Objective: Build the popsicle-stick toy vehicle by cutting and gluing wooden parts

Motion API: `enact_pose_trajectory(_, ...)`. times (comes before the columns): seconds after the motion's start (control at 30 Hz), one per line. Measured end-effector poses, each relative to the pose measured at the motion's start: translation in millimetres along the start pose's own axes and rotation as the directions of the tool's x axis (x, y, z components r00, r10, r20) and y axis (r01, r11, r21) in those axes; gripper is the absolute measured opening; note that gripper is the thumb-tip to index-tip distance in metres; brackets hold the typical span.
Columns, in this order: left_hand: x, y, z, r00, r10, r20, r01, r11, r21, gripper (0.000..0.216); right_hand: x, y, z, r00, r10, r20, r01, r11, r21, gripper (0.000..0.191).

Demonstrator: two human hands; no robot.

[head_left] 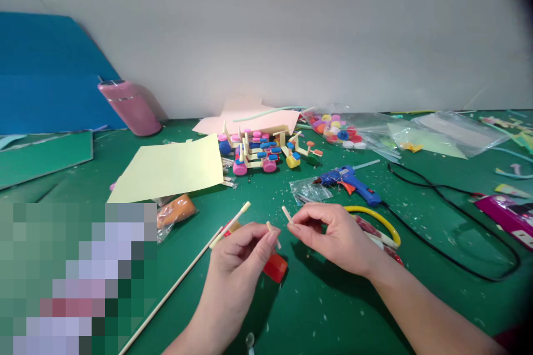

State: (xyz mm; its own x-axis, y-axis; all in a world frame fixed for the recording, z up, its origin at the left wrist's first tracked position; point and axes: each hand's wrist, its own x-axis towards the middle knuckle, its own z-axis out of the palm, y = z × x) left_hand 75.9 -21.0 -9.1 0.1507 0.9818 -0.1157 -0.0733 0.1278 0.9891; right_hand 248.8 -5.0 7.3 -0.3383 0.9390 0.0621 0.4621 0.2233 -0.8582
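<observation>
My left hand (241,266) pinches a short pale wooden stick (270,226) between thumb and fingers. A second short pale stick (286,214) is pinched by my right hand (337,236), its tip pointing up and to the left. The two sticks are close together but apart. Just under my left hand lies a red plastic piece (276,268), partly covered by the fingers. Behind that hand, a cream-coloured rod (233,222) pokes out. A long thin wooden stick (170,291) runs from there toward the bottom left.
A blue glue gun (350,182) with a black cord lies beyond my right hand, near a yellow curved handle (389,222). Small wheeled models (258,152) stand farther back, beside yellow paper (175,169). A pink tumbler (131,108) leans by the wall. The lower left is pixelated.
</observation>
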Motion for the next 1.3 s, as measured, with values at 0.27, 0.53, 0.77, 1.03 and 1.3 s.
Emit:
enact_pose_trajectory(0.27, -1.7, -0.2, 0.6, 1.0, 0.009, -0.004, -0.008, 0.999, 0.052, 0.011, -5.5, 1.7, 0.2, 0.988, 0.085, 0.13, 0.011, 0.797, -0.604, 0.027)
enact_pose_trajectory(0.53, -0.7, 8.3, 1.6, 0.981, -0.185, 0.057, 0.192, 0.968, -0.163, 0.018, -7.1, 0.7, -7.5, 0.996, -0.081, -0.024, 0.076, 0.983, -0.168, 0.02)
enact_pose_trajectory(0.77, -1.8, 10.5, 3.5, 0.932, -0.295, 0.212, 0.356, 0.855, -0.378, 0.017, -7.4, -2.6, 9.7, 0.942, -0.336, -0.014, 0.335, 0.941, -0.045, 0.058)
enact_pose_trajectory(1.03, 0.6, 5.8, 3.2, 0.928, -0.298, 0.222, 0.369, 0.802, -0.469, 0.016, -5.0, 1.8, 11.4, 0.928, -0.362, -0.086, 0.364, 0.931, 0.011, 0.048)
enact_pose_trajectory(1.3, 0.1, 11.0, 4.2, 0.905, -0.379, 0.195, 0.425, 0.766, -0.482, 0.02, -2.7, -0.6, 15.2, 0.936, -0.348, -0.06, 0.351, 0.935, 0.051, 0.051)
